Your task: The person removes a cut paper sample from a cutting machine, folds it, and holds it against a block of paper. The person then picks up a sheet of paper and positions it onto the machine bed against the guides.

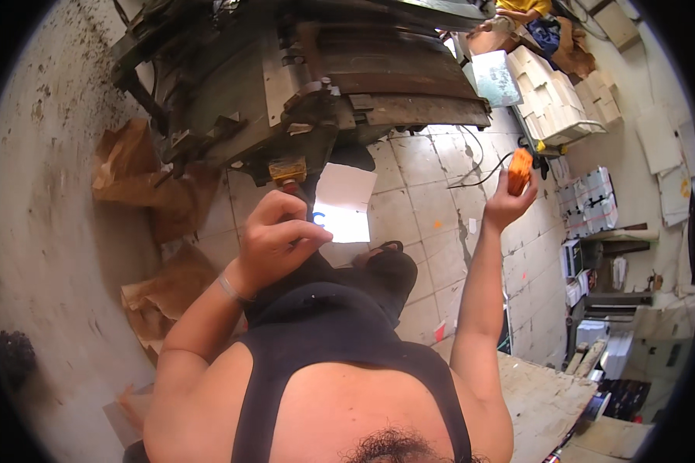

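Observation:
My left hand pinches a folded white card at its lower left edge, between thumb and fingers. The card has a crease across it, a blue mark by my fingers and a bright lower half. Out to the right, my raised right hand is closed round a small orange block-shaped object, whose exact kind I cannot make out. A large dark metal machine stands just beyond my left hand, with a yellow part on its near side.
Crumpled brown paper lies at the left by the wall. Stacks of pale card pieces stand at the far right, near a person in yellow. A dark cable crosses the tiled floor. A worn tabletop is at the lower right.

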Demonstrator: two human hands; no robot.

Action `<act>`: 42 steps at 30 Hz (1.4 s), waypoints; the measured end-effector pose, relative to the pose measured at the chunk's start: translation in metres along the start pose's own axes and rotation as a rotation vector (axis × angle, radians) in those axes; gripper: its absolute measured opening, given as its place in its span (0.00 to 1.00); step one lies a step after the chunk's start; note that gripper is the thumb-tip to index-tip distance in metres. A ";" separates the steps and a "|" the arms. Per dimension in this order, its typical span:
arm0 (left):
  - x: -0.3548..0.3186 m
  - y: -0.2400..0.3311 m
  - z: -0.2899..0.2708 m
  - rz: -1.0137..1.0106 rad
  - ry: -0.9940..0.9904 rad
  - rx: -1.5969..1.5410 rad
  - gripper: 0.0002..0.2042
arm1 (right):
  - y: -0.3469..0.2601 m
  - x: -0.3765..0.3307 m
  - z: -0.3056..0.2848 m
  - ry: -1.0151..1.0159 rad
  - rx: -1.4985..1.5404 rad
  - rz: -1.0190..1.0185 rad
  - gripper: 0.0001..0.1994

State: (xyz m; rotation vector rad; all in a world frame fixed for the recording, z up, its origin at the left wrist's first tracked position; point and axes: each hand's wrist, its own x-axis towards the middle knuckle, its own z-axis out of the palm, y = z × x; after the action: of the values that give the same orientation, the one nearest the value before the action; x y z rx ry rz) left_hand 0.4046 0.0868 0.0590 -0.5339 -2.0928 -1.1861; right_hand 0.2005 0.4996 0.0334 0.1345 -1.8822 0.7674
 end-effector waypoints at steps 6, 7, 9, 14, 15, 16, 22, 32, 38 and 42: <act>-0.001 -0.006 0.005 -0.061 0.072 -0.051 0.12 | -0.063 0.050 0.085 -0.284 0.115 -0.227 0.29; -0.001 -0.007 0.006 -0.089 0.078 -0.060 0.12 | -0.068 0.052 0.097 -0.314 0.086 -0.323 0.28; -0.001 -0.010 0.006 -0.126 0.090 -0.065 0.11 | -0.073 0.048 0.124 -0.418 0.088 -0.324 0.28; -0.006 -0.019 0.001 -0.043 0.130 -0.004 0.13 | -0.085 0.023 0.160 -0.659 -0.058 -0.274 0.30; -0.007 -0.020 0.000 -0.052 0.134 -0.005 0.13 | -0.086 0.020 0.163 -0.653 -0.107 -0.297 0.34; -0.007 -0.023 -0.002 -0.011 0.149 0.022 0.13 | -0.087 0.017 0.164 -0.645 -0.158 -0.319 0.38; -0.011 -0.032 -0.005 0.076 0.163 0.065 0.13 | -0.087 0.016 0.159 -0.584 -0.141 -0.293 0.50; -0.013 -0.025 0.018 -0.377 0.203 -0.491 0.10 | -0.136 -0.012 0.091 -0.565 0.342 -0.194 0.42; -0.008 -0.025 0.039 -0.921 0.232 -1.066 0.12 | -0.208 -0.063 0.009 -0.900 0.798 0.337 0.33; -0.003 -0.016 0.045 -1.023 0.230 -1.196 0.13 | -0.212 -0.078 -0.002 -0.844 0.855 0.418 0.25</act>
State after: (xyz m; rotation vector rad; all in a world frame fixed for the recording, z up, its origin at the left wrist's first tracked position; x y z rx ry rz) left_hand 0.3807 0.1178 0.0309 0.2936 -1.1850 -2.9009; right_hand 0.3272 0.3139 0.0610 0.7024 -2.2315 2.0145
